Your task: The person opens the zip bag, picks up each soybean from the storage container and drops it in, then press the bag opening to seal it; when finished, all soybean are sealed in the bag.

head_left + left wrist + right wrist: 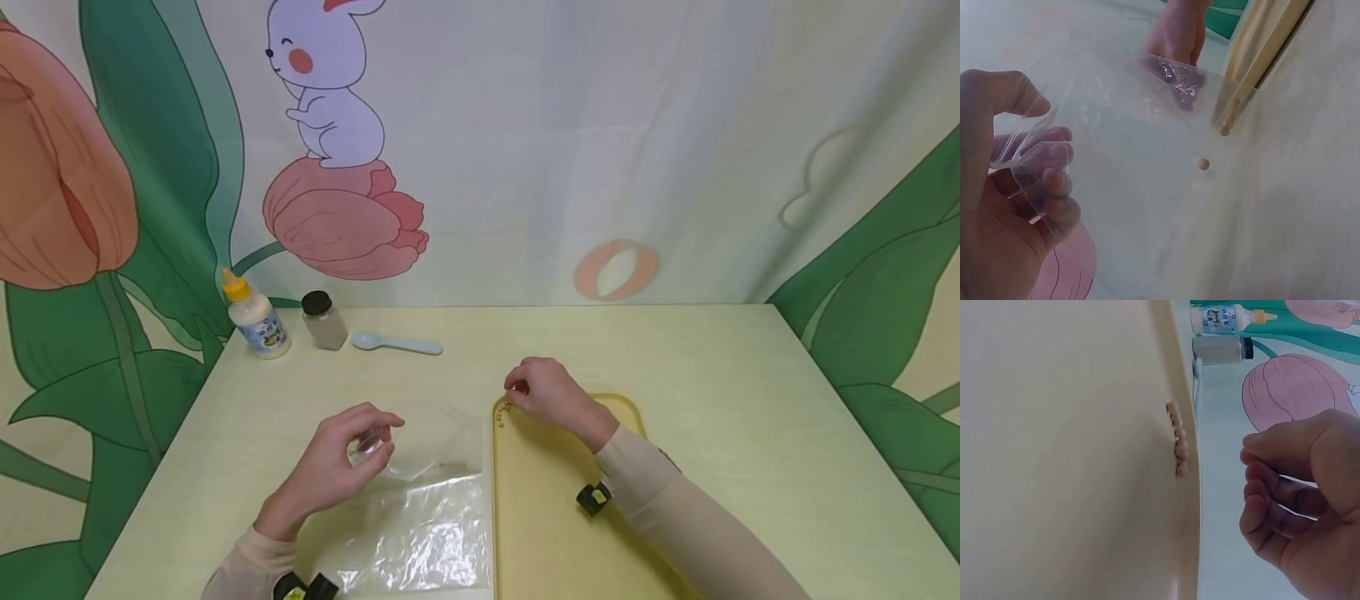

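My left hand (pixel 341 467) grips a clear plastic bag (pixel 420 525), with the fingers curled around its edge in the left wrist view and the film spread beyond them. One small tan bead (pixel 1204 164) shows within the bag's outline; I cannot tell whether it is inside or behind the film. My right hand (pixel 551 396) hovers over the far left corner of a yellow tray (pixel 540 517). Its fingers are curled, thumb and index tips close together; whether a bead is between them is hidden. Several tan beads (pixel 1180 447) line the tray's edge beside the right fingertips.
A glue bottle with an orange tip (pixel 258 321), a black-lidded jar (pixel 325 321) and a pale blue spoon (pixel 397 343) are at the back left of the table. Behind the table hangs a printed curtain (pixel 525 167).
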`<state>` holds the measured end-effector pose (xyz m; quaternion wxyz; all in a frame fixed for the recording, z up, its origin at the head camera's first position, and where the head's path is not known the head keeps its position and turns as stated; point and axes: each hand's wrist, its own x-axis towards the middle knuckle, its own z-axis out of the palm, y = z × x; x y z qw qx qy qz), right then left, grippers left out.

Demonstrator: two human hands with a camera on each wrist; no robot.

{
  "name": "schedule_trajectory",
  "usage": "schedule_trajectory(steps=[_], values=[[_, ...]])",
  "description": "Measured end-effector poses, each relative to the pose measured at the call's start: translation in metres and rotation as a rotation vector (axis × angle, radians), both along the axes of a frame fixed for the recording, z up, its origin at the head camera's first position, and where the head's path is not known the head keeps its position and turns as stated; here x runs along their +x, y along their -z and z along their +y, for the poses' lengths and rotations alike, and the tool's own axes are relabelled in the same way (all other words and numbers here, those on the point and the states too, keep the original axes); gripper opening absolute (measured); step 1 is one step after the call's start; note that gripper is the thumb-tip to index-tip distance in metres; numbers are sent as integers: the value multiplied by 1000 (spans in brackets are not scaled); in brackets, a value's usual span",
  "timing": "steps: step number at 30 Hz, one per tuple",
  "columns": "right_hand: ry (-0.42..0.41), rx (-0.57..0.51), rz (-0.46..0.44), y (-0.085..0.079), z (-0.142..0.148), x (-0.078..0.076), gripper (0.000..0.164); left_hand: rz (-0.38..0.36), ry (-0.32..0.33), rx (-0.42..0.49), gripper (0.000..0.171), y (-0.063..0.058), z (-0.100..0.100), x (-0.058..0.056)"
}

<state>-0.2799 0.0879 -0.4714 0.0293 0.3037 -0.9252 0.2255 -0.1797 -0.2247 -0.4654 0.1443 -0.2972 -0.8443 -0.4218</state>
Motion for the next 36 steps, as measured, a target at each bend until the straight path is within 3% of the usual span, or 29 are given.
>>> schedule_trajectory(steps=[10, 25, 36], values=[[12, 85, -93, 9, -1, -7, 8, 1, -4, 9, 30, -3, -2, 2], [-28, 178, 6, 17, -3, -7, 7, -8, -3, 7, 28, -3, -1, 0], [-27, 168, -31, 19, -3, -9, 10, 6, -10, 7, 28, -3, -1, 1]])
